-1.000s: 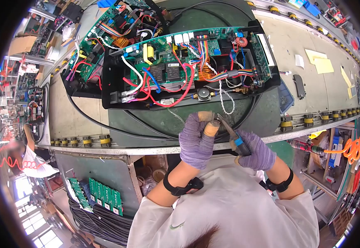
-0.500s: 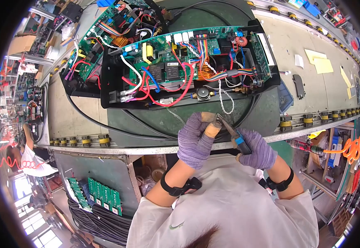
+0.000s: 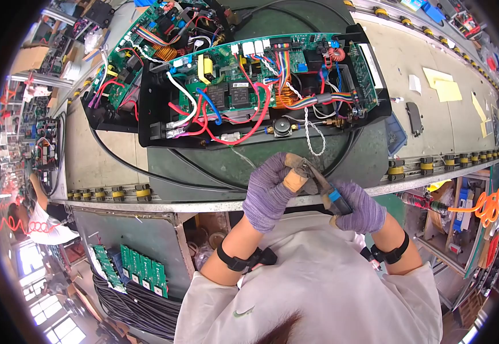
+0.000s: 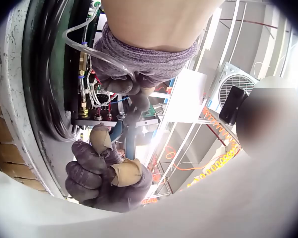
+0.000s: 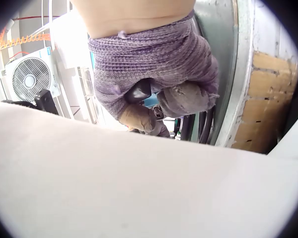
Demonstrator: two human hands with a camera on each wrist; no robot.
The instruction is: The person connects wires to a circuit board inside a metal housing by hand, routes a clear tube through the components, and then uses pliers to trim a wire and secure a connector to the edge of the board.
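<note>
Both hands wear purple knit gloves with tan finger covers and meet above the bench's near edge. My right hand (image 3: pixel 361 206) grips pliers (image 3: pixel 334 198) with blue and black handles, their long grey jaws pointing up and left toward the left fingertips. With thumb and forefinger, my left hand (image 3: pixel 269 189) pinches the end of a thin clear tube (image 4: pixel 92 51), which runs into its fingers in the left wrist view. The small piece at the pliers' tips is mostly hidden by fingers. Beyond the hands stands an open black chassis (image 3: pixel 146 109) with a green circuit board (image 3: pixel 226 69) and coloured wires.
A second open unit (image 3: pixel 114 92) stands behind, to the left. Black cables (image 3: pixel 203 170) loop on the green mat (image 3: pixel 172 186) in front of the chassis. A twisted white wire (image 3: pixel 316 150) hangs over its front. Conveyor rollers (image 3: pixel 427 166) line the bench edge; yellow papers (image 3: pixel 449 90) lie right.
My left hand has shifted slightly left and up, still pinching the tube end. The pliers have moved slightly right in my right hand, their tips still close to the left fingertips.
</note>
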